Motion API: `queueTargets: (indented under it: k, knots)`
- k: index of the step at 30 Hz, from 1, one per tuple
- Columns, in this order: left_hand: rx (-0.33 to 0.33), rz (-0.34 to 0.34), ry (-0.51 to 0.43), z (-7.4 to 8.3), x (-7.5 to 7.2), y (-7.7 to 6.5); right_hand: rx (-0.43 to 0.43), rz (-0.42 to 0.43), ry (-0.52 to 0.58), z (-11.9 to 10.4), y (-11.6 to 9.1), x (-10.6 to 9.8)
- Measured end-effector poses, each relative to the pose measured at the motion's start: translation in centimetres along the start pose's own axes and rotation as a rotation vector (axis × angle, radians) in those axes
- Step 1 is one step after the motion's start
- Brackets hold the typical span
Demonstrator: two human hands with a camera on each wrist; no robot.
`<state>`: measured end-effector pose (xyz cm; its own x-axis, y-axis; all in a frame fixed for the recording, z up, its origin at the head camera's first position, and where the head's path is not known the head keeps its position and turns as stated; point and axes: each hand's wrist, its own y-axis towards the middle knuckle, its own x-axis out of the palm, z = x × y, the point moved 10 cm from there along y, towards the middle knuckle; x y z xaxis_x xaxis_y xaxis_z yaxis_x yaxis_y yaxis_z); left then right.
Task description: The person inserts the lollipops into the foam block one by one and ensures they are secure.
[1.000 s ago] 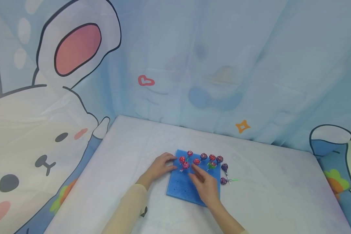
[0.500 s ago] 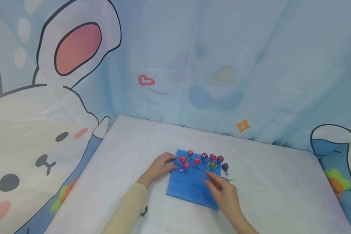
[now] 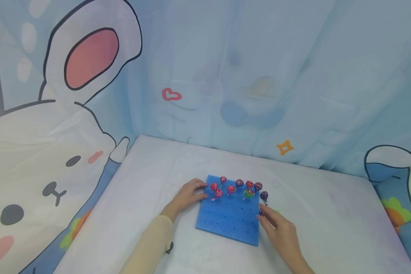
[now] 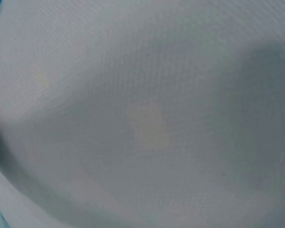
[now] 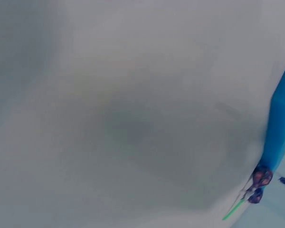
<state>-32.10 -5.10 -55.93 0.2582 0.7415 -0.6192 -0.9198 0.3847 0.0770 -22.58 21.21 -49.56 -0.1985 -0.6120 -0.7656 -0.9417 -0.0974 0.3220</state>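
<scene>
A blue foam board dotted with small holes lies on the table. Several wrapped lollipops stand upright in its far half, including one in a green wrapper. My left hand rests with relaxed fingers at the board's left edge, holding nothing. By the right edge, my right hand has thumb and index finger spread on either side of a purple lollipop, partly hidden by the fingers. Just beyond it lies another dark purple lollipop. In the right wrist view, both loose lollipops lie close to the board's side.
The white-covered table spreads out around the board. Behind it hangs a light blue curtain with cartoon prints, and a printed rabbit fills the left side. The left wrist view shows mostly plain cloth.
My right hand has moved from over the board, beside the standing lollipops, rightward to the loose lollipop at the right edge. My left hand has stayed in place.
</scene>
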Motion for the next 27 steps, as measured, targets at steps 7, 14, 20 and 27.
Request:
queueTargets:
  k: [7,14,20,27]
  knots:
    - [-0.007,-0.001,-0.014,0.1,0.0,-0.1,0.017,-0.013,-0.118,1.6,0.0,-0.5]
    - [-0.008,0.001,-0.016,0.2,-0.1,-0.1,0.001,-0.038,-0.178,2.7,0.1,-0.1]
    - [-0.014,-0.001,-0.015,0.0,0.0,0.0,0.040,-0.154,-0.245,3.5,0.4,1.5]
    - [-0.006,0.000,-0.009,-0.1,0.0,0.0,-0.113,-0.119,-0.319,3.1,0.5,2.3]
